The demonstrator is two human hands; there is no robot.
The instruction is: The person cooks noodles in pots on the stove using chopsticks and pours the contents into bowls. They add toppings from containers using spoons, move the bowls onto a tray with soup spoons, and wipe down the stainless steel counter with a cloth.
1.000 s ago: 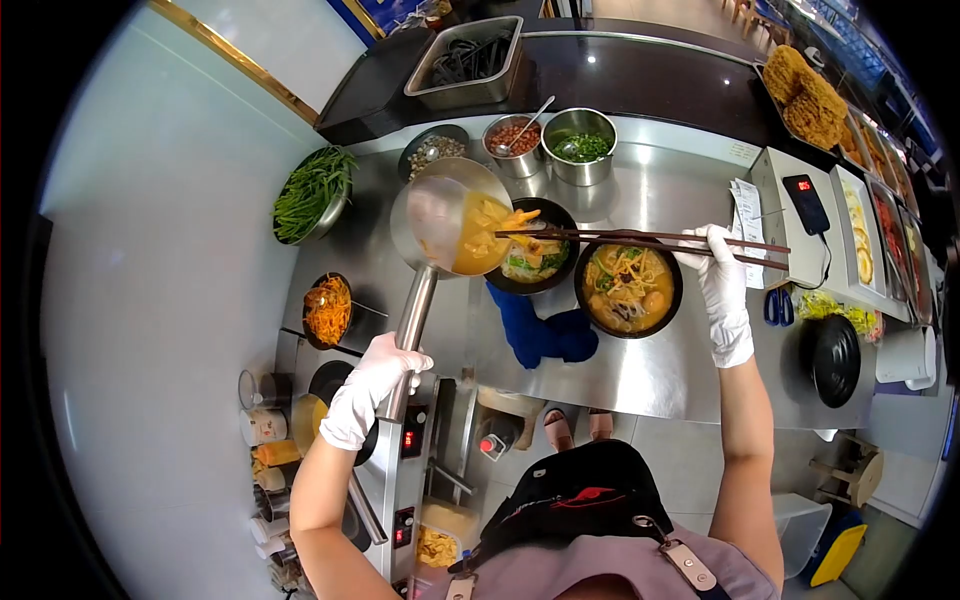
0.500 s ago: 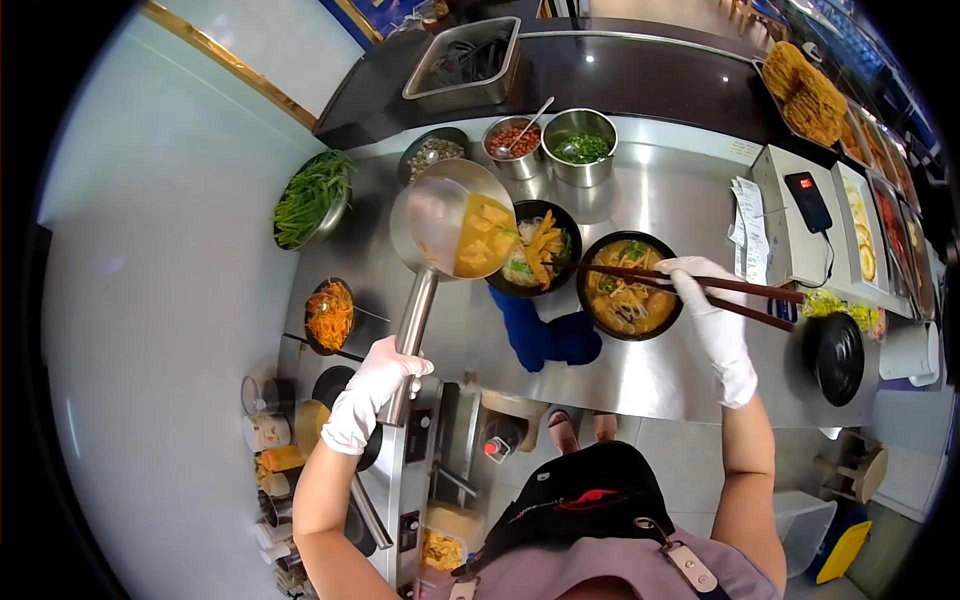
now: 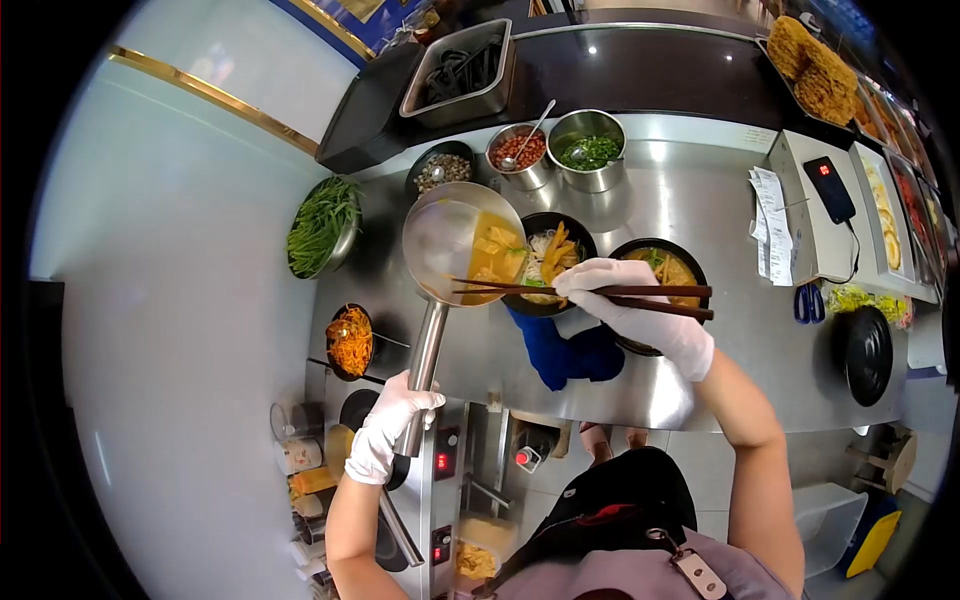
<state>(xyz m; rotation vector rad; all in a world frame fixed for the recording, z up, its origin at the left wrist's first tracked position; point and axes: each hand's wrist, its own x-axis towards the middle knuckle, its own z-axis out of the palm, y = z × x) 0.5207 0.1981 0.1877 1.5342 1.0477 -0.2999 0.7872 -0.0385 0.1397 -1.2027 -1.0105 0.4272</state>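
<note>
My gloved left hand is wrapped round the handle of a steel pan, tilted right with orange broth and chunks on its right side. Beside the pan's rim is a black bowl with white noodles, greens and yellow strips. In my gloved right hand are long dark chopsticks, their tips over the pan's lower part. A second black bowl, filled with soup, is partly hidden under that hand. A blue cloth lies below the bowls.
Green vegetables and shredded carrot stand at left. Steel pots of diced red food and chopped greens are behind. At right are receipts, blue scissors, black dishes and a phone.
My right hand has moved left with the chopsticks, whose tips went from the noodle bowl to the pan. Yellow strips now lie in that bowl. The view has shifted slightly.
</note>
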